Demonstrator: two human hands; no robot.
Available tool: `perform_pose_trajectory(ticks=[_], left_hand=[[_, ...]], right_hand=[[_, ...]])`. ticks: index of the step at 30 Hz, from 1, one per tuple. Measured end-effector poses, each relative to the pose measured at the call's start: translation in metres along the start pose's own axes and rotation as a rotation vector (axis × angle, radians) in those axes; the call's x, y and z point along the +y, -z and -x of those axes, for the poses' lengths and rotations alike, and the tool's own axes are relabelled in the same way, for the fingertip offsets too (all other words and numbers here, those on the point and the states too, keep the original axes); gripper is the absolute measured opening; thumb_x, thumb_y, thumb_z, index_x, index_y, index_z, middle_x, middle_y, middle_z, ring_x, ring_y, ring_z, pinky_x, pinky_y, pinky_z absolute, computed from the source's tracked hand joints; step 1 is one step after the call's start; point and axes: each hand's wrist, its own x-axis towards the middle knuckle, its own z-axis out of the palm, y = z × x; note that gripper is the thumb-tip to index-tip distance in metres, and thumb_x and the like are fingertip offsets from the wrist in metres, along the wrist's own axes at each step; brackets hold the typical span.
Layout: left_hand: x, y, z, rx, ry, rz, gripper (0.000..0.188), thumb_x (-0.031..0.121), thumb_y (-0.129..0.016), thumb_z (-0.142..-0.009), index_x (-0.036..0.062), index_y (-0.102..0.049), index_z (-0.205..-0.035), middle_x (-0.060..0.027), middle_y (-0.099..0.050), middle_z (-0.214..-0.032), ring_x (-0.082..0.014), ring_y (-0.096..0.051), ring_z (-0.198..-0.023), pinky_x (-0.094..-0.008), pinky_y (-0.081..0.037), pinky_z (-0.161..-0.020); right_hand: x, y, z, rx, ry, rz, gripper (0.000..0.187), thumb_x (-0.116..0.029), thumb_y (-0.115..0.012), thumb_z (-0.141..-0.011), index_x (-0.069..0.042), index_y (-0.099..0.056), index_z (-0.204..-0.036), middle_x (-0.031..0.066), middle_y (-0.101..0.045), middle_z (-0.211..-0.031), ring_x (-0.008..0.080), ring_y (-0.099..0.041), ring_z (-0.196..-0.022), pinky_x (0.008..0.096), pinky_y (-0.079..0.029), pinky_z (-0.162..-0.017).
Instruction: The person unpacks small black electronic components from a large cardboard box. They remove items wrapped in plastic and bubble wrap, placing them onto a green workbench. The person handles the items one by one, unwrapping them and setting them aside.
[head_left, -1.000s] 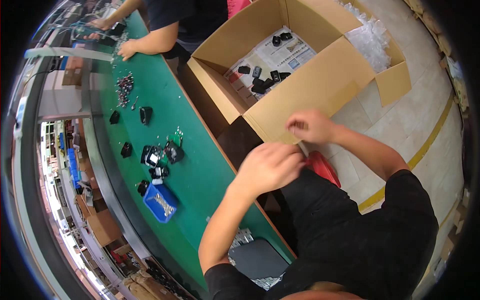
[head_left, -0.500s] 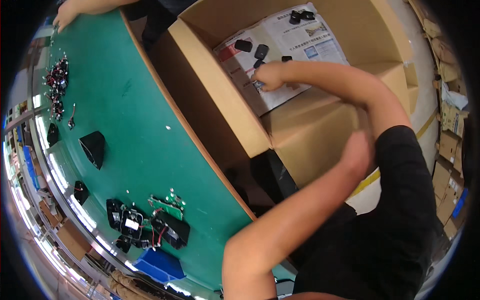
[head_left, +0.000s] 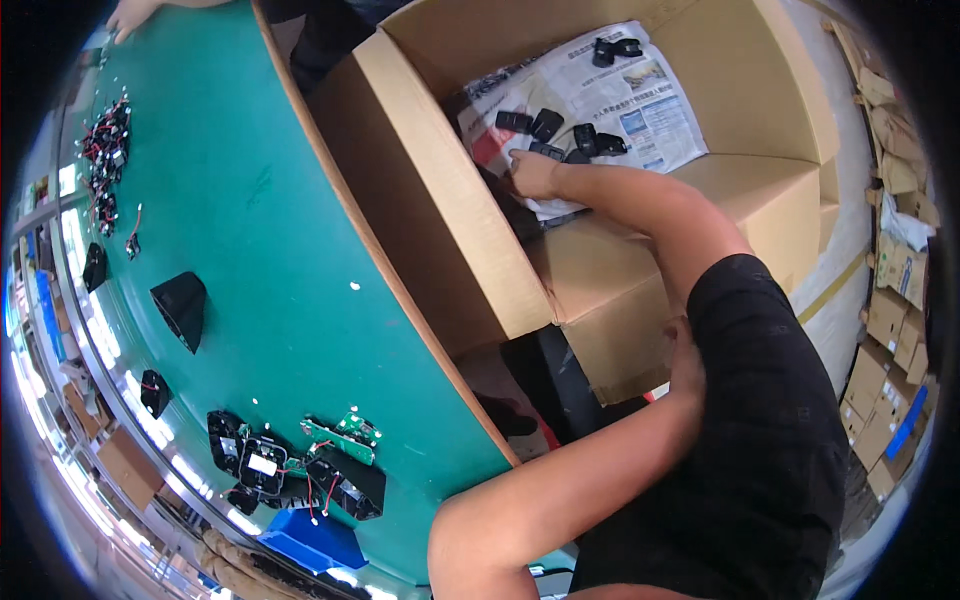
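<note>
My right hand [head_left: 537,176] reaches into a large cardboard box [head_left: 450,190], low over newspaper [head_left: 655,105] lining its bottom. Its index finger is stretched out and nothing shows in its grasp; the other fingers are partly hidden. Close beside it lies a small black plastic piece [head_left: 546,150], with another black piece [head_left: 515,122] a little farther off. Several more such pieces lie around the hand, and a pair [head_left: 603,52] rests toward the far side. My left hand [head_left: 686,362] is up against my right sleeve by the box's near flap, its fingers mostly hidden.
On the green table [head_left: 300,250] to the left stand a black tapered housing [head_left: 180,310], a pile of small wired parts [head_left: 107,150], opened black housings [head_left: 262,465] with a circuit board [head_left: 345,440], and a blue bin [head_left: 312,540]. Another person's hand [head_left: 132,14] is at the far left.
The box appears farther right and lower in the picture. More black pieces show around my right hand. My left hand has moved in against my right sleeve.
</note>
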Motion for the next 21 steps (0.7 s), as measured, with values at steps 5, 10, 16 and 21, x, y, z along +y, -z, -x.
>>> perform_pose_trajectory(ticks=[5,10,16,21], left_hand=[[0.009,-0.034,0.020,0.227,0.296,2.809,0.037,0.026,-0.040,-0.085,0.0080,-0.049,-0.117,-0.0100,-0.041,-0.126,-0.0252,-0.041,-0.111,-0.0435,-0.032,-0.087],[0.020,-0.045,0.001,0.148,1.060,2.806,0.032,0.019,-0.044,-0.081,0.0088,-0.054,-0.110,-0.0188,-0.044,-0.122,-0.0301,-0.040,-0.113,-0.0438,-0.028,-0.094],[0.041,-0.056,0.005,-0.354,1.230,2.689,0.033,0.022,-0.049,-0.080,0.0062,-0.052,-0.109,-0.0234,-0.039,-0.126,-0.0364,-0.041,-0.114,-0.0484,-0.031,-0.093],[0.040,-0.053,-0.001,-0.340,0.929,2.864,0.043,0.031,-0.060,-0.073,0.0067,-0.051,-0.107,-0.0241,-0.042,-0.122,-0.0348,-0.047,-0.106,-0.0500,-0.036,-0.088]], right_hand=[[0.034,0.098,0.029,0.184,-0.098,-0.391,0.020,-0.015,-0.057,-0.065,-0.011,-0.061,-0.085,0.0127,-0.059,-0.071,0.0277,-0.057,-0.075,0.0371,-0.042,-0.075],[0.071,0.201,0.126,0.626,-0.471,-0.798,0.026,-0.011,-0.062,-0.064,-0.005,-0.059,-0.090,0.0154,-0.059,-0.086,0.0293,-0.057,-0.083,0.0340,-0.045,-0.074],[0.144,0.257,0.300,1.338,-1.122,-0.986,0.017,0.001,-0.049,-0.078,-0.003,-0.056,-0.092,0.0027,-0.060,-0.085,0.0118,-0.056,-0.075,0.0259,-0.046,-0.067],[0.169,0.318,0.487,1.985,-1.002,-0.680,0.012,0.001,-0.049,-0.081,-0.003,-0.054,-0.091,0.0034,-0.058,-0.082,0.0148,-0.056,-0.068,0.0251,-0.048,-0.058]])
